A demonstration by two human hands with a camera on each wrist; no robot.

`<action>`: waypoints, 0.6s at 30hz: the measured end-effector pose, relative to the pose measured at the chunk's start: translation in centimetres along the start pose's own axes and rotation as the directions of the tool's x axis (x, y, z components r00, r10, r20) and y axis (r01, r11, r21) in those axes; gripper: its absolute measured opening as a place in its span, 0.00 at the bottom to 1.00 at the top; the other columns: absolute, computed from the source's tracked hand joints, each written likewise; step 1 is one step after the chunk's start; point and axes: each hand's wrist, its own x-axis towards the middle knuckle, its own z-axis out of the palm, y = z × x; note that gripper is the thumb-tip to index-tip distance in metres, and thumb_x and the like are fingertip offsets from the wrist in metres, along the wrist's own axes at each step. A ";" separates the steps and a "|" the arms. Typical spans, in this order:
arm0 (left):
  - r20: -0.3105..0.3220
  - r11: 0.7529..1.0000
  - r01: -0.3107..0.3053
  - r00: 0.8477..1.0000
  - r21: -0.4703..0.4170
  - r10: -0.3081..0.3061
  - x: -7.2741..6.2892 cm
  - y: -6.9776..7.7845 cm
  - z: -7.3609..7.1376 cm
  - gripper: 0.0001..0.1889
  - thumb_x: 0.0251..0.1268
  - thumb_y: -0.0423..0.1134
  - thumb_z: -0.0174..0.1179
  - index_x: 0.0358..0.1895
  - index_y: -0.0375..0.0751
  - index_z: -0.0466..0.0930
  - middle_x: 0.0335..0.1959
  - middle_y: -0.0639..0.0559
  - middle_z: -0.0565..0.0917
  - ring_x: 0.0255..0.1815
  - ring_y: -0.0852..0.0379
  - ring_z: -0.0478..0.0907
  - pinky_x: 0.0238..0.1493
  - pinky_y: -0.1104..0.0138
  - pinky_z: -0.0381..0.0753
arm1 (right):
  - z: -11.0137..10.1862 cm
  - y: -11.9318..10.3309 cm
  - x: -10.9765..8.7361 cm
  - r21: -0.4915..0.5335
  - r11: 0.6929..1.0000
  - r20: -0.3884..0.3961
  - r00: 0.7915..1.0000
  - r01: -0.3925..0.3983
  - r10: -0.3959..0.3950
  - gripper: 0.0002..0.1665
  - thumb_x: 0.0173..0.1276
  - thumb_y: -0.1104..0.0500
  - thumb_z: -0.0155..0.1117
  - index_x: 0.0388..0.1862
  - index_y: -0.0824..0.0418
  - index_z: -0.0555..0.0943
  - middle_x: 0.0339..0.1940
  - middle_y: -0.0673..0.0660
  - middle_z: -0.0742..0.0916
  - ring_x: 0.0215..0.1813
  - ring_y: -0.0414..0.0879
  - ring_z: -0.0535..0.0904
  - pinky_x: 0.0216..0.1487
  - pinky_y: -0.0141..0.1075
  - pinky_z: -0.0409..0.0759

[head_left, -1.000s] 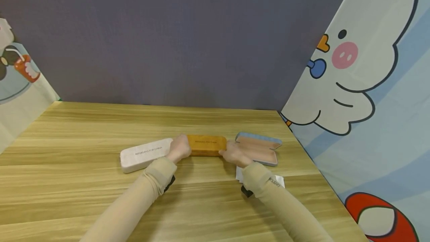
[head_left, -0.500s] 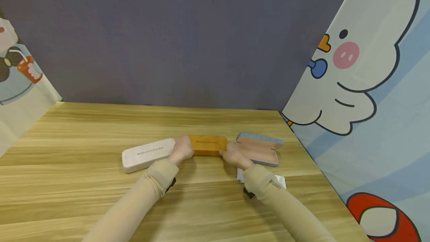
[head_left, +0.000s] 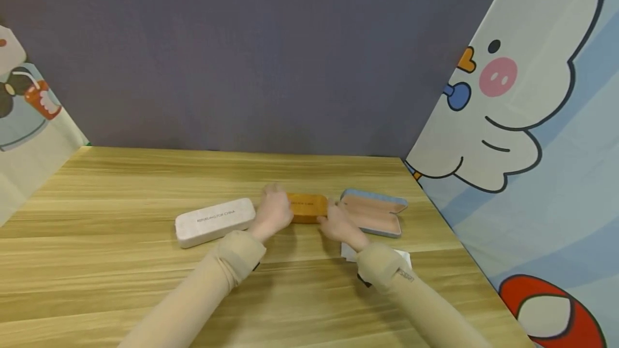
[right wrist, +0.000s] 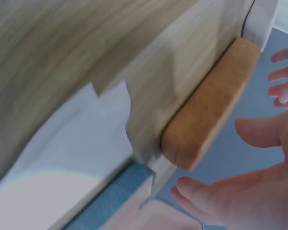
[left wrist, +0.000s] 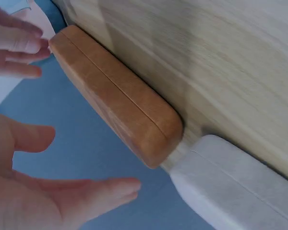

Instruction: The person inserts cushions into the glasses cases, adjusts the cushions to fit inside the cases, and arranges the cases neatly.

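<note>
A closed orange glasses case [head_left: 308, 205], printed with small lettering, lies on the wooden table between the two hands. My left hand [head_left: 274, 211] is over its left end in the head view. In the left wrist view the left hand's thumb and fingers [left wrist: 101, 191] stretch out apart from the case. My right hand [head_left: 338, 223] is at the right end, and the right wrist view shows its thumb and fingers [right wrist: 197, 191] spread near that end. Left of the left hand lies a closed white glasses case [head_left: 215, 222]. Behind the right hand sits an opened blue glasses case [head_left: 374, 214] with a pinkish lining.
A white sheet [head_left: 403, 256] lies in front of the blue case, partly hidden by the right forearm. A dark grey panel [head_left: 251, 58] stands along the table's far edge, and a cartoon-printed wall [head_left: 546, 219] rises on the right.
My left hand has shifted right and slightly away from me, covering more of the orange case's left part. The right hand and the cases stay almost where they were.
</note>
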 end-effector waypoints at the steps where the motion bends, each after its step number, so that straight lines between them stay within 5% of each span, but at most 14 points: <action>1: -0.019 1.000 -0.005 1.000 0.000 0.005 0.0 0.2 0.1 0.28 0.68 0.33 0.51 0.64 0.16 0.58 0.64 0.22 0.64 0.67 0.29 0.62 0.65 0.44 0.70 | -0.3 0.1 -0.2 0.006 1.000 -0.004 1.000 -0.002 0.002 0.40 0.76 0.58 0.47 0.75 0.73 0.42 0.75 0.77 0.51 0.77 0.68 0.44 0.73 0.62 0.53; 11: -0.087 0.999 -0.043 0.995 -0.010 0.042 -0.1 2.7 1.5 0.24 0.72 0.40 0.50 0.65 0.27 0.63 0.63 0.30 0.70 0.66 0.37 0.67 0.50 0.47 0.82 | -2.4 1.3 -2.1 -0.087 0.992 -0.097 0.991 0.089 -0.097 0.38 0.74 0.58 0.52 0.73 0.76 0.50 0.75 0.74 0.57 0.76 0.69 0.51 0.73 0.61 0.55; 18: -0.097 0.979 -0.200 0.976 -0.036 0.196 -0.6 4.6 3.0 0.22 0.72 0.38 0.50 0.61 0.24 0.67 0.61 0.30 0.73 0.63 0.36 0.71 0.48 0.49 0.83 | -3.6 2.6 -3.8 -0.091 0.988 -0.138 0.981 0.122 -0.134 0.34 0.73 0.61 0.52 0.72 0.72 0.56 0.73 0.74 0.61 0.73 0.69 0.57 0.69 0.61 0.64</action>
